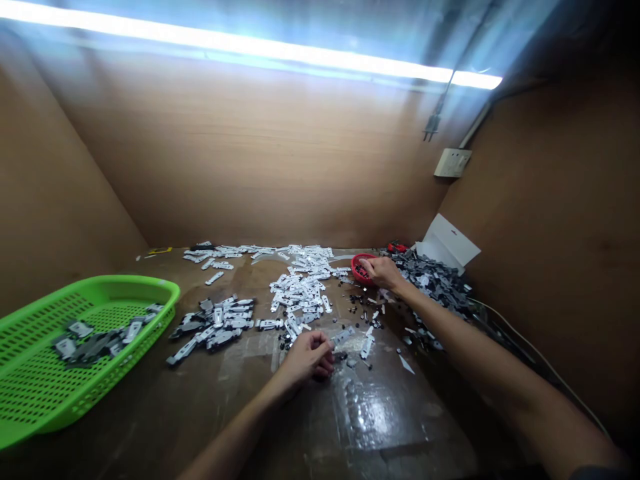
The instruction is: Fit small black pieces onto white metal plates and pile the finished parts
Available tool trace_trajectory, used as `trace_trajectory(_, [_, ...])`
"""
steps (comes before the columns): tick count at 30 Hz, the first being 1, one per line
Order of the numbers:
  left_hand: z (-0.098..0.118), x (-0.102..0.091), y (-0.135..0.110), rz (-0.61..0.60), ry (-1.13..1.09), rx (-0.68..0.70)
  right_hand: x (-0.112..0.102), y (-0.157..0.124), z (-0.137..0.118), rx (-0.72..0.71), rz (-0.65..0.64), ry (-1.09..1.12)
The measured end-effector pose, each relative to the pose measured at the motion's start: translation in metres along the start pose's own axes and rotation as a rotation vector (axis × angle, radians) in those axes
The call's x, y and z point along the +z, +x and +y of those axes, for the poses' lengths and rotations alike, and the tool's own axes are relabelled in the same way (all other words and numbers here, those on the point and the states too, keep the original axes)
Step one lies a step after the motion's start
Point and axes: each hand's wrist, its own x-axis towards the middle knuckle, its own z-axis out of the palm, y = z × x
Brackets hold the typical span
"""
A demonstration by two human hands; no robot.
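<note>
My left hand is closed, its thumb and forefinger pinching a small whitish plastic part above the table. My right hand reaches to a small red basket that holds tiny black pieces. Its fingers are curled down at the basket, and whatever lies between the fingertips is hidden. Near my left hand are scattered small black pieces and a few loose white parts. Beyond it spreads a heap of flat white parts.
A green perforated basket with grey-and-white pieces stands at the left. Beside it lies a pile of similar pieces. Dark grey parts are heaped at the right, by a white card. Wooden panels enclose the table; a plug hangs above.
</note>
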Motion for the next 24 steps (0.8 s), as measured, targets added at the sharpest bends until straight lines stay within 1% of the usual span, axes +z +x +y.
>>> trace_trajectory(2, [-0.003, 0.0, 0.0, -0.016, 0.001, 0.016, 0.001, -0.015, -0.014, -0.071, -0.015, 0.023])
trace_trajectory(5, [-0.007, -0.002, 0.002, -0.033, -0.003, 0.036, 0.01, -0.042, -0.036, -0.185, -0.058, 0.056])
trace_trajectory(7, [-0.009, -0.003, 0.003, -0.035, -0.008, 0.036, 0.015, -0.056, -0.045, -0.255, -0.064, 0.1])
trace_trajectory(9, [-0.009, -0.003, 0.004, -0.034, -0.009, 0.031, 0.017, -0.062, -0.048, -0.286, -0.039, 0.171])
trace_trajectory(11, [-0.009, -0.003, 0.004, -0.034, 0.0, 0.034, 0.016, -0.061, -0.048, -0.295, -0.002, 0.254])
trace_trajectory(14, [-0.009, -0.002, 0.004, -0.039, 0.028, 0.049, 0.016, -0.049, -0.052, -0.333, 0.015, 0.366])
trace_trajectory(18, [-0.007, -0.001, 0.002, -0.042, 0.033, 0.055, 0.021, -0.021, -0.075, -0.395, -0.011, 0.469])
trace_trajectory(21, [-0.006, 0.0, 0.001, -0.038, 0.035, 0.042, 0.028, 0.007, -0.097, -0.396, -0.073, 0.427])
trace_trajectory(24, [-0.007, 0.0, 0.002, -0.029, 0.038, 0.031, 0.038, 0.035, -0.112, -0.363, -0.147, 0.366])
